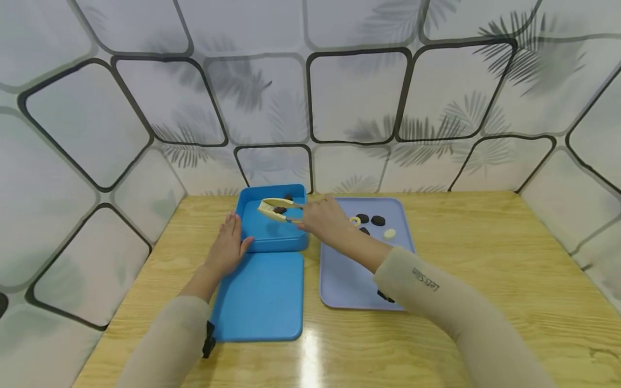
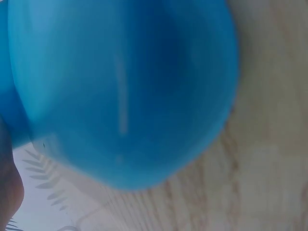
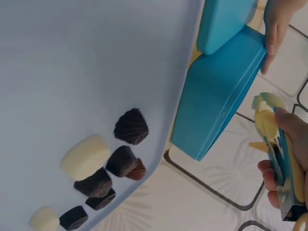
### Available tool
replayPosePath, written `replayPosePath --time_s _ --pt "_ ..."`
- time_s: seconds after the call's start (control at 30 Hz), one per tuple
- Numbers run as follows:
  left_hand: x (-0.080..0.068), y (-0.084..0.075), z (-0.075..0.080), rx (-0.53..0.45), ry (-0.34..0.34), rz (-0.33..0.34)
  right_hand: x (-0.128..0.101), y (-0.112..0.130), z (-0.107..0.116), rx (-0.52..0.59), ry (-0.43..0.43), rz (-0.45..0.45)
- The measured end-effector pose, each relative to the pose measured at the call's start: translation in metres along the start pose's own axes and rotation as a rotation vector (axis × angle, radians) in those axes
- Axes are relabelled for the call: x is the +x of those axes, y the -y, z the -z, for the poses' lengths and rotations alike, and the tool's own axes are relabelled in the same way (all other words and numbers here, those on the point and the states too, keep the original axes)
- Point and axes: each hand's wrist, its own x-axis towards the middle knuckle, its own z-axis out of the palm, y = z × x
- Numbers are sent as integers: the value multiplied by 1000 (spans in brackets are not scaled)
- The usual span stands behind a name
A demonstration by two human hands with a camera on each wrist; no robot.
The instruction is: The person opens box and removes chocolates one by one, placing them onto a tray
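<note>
Dark chocolates lie in the blue box (image 1: 271,231); more sit on the lilac tray (image 1: 349,280). The right hand (image 1: 322,218) grips tongs (image 1: 276,209) over the box, and the flat left hand (image 1: 228,248) steadies it.

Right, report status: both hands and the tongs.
Left hand flat against blue box. Right hand gripping tongs over the box. Chocolates on the tray; nothing blocking.

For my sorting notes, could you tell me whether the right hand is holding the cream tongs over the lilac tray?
No, the right hand holds the cream tongs over the open blue box, left of the lilac tray.
</note>
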Motion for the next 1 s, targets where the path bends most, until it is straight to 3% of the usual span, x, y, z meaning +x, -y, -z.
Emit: replayPosePath --time_s 0.27,0.4,1.0 --pt "0 0 -1 -11 22 16 -24 -11 -5 -60 -266 64" --pt "-2 2 -2 -15 16 16 -34 -14 -8 -53 -353 101" --pt "0 1 -2 -14 16 7 -89 -43 -8 66 -435 131"
